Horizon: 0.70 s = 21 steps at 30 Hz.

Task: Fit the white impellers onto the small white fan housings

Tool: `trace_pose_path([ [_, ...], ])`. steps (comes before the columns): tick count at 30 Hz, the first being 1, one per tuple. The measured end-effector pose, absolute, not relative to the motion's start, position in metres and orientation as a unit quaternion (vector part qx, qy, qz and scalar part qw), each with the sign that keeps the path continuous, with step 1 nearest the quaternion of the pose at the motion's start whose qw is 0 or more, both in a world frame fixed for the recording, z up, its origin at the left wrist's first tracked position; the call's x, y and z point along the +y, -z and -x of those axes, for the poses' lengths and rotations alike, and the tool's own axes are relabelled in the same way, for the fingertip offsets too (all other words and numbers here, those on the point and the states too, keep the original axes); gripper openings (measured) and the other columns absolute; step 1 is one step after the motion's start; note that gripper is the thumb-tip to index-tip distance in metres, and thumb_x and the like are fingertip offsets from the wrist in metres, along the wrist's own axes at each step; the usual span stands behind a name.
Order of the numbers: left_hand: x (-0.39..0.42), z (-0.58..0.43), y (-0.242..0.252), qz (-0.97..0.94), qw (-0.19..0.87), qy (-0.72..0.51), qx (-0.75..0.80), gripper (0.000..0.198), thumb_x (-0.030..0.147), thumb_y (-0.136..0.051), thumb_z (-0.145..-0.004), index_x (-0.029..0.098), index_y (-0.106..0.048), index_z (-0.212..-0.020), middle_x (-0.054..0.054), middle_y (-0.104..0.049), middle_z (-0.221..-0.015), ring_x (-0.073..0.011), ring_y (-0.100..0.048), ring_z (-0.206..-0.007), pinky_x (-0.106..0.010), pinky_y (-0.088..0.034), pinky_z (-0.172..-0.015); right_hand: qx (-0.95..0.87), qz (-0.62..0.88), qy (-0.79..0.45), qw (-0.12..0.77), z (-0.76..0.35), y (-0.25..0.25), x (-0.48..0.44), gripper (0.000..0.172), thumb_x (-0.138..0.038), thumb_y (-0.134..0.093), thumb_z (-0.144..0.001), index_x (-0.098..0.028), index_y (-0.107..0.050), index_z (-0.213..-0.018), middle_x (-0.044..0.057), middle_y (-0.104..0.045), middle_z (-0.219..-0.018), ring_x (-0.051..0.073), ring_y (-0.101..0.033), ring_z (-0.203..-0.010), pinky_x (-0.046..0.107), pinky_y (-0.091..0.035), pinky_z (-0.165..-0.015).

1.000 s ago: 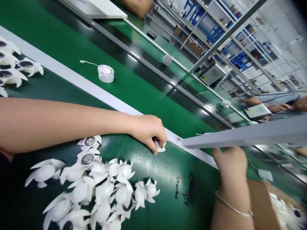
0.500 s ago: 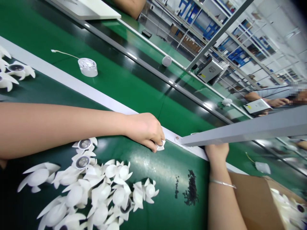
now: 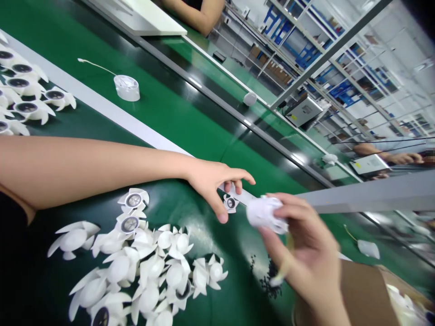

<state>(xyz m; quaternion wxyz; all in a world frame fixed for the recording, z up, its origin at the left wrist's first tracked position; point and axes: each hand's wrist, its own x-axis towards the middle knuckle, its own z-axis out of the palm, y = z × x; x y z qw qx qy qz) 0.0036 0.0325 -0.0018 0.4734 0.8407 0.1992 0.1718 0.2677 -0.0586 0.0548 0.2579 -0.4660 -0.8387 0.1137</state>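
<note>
My left hand (image 3: 214, 181) is open, thumb and fingers spread around a small white fan blade part (image 3: 231, 203). That part rests by the pale edge strip, its round dark centre showing. In my right hand (image 3: 309, 249) is a white round fan housing (image 3: 263, 213), pinched between thumb and fingers and slightly blurred. A pale wire with a white plug hangs from it. White fan blades (image 3: 149, 267) lie piled below my left forearm, some with their metal-ringed hubs facing up.
More fan blades (image 3: 27, 106) stand at the far left. Small black pieces (image 3: 270, 280) lie beneath my right hand. A cardboard box (image 3: 363, 290) is at the right, below a grey metal bar (image 3: 374, 192). Another housing (image 3: 127, 88) sits on the green belt (image 3: 176, 117); other people's arms show beyond.
My left hand has let go of the small fan blade part and spread its fingers. My right hand has come back from behind the bar, bringing a white fan housing towards my left hand.
</note>
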Motion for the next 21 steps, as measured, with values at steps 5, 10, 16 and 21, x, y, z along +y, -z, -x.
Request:
trace_pose_path([
  [5, 0.040, -0.006, 0.003, -0.789, 0.541, -0.189, 0.222, 0.087, 0.062, -0.066, -0.078, 0.018, -0.032, -0.145, -0.009, -0.060, -0.120, -0.0134, -0.060, -0.085, -0.025, -0.048, -0.073, -0.868, 0.397, -0.188, 0.232, -0.233, -0.032, -0.055, 0.017, -0.024, -0.073, -0.084, -0.025, -0.069, -0.100, 0.008, -0.065, -0.122, 0.022, -0.064, -0.111, 0.039, -0.054, -0.093],
  [10, 0.037, -0.007, -0.004, -0.832, 0.440, -0.164, 0.295, 0.061, 0.061, -0.064, -0.081, 0.017, -0.058, -0.122, -0.001, -0.065, -0.091, -0.0112, -0.056, -0.071, -0.022, -0.039, -0.062, -0.863, 0.426, -0.133, 0.235, -0.236, -0.019, -0.048, 0.016, -0.020, -0.070, -0.085, -0.025, -0.074, -0.100, 0.008, -0.069, -0.118, 0.022, -0.067, -0.107, 0.039, -0.057, -0.090],
  [16, 0.035, -0.010, -0.013, -0.836, 0.413, -0.121, 0.342, 0.050, 0.057, -0.066, -0.080, 0.020, -0.063, -0.114, 0.001, -0.068, -0.089, -0.0122, -0.059, -0.073, -0.023, -0.036, -0.062, -0.852, 0.445, -0.121, 0.247, -0.231, -0.014, -0.050, 0.011, -0.023, -0.074, -0.082, -0.024, -0.075, -0.094, 0.007, -0.074, -0.110, 0.022, -0.071, -0.100, 0.038, -0.060, -0.086],
  [21, 0.023, -0.006, -0.025, -0.852, 0.338, -0.099, 0.386, 0.046, 0.059, -0.057, -0.086, 0.023, -0.064, -0.114, -0.004, -0.070, -0.093, -0.0177, -0.060, -0.077, -0.026, -0.035, -0.062, -0.852, 0.444, -0.085, 0.263, -0.225, -0.014, -0.055, 0.011, -0.022, -0.070, -0.085, -0.022, -0.072, -0.096, 0.009, -0.072, -0.111, 0.022, -0.070, -0.101, 0.038, -0.059, -0.085],
])
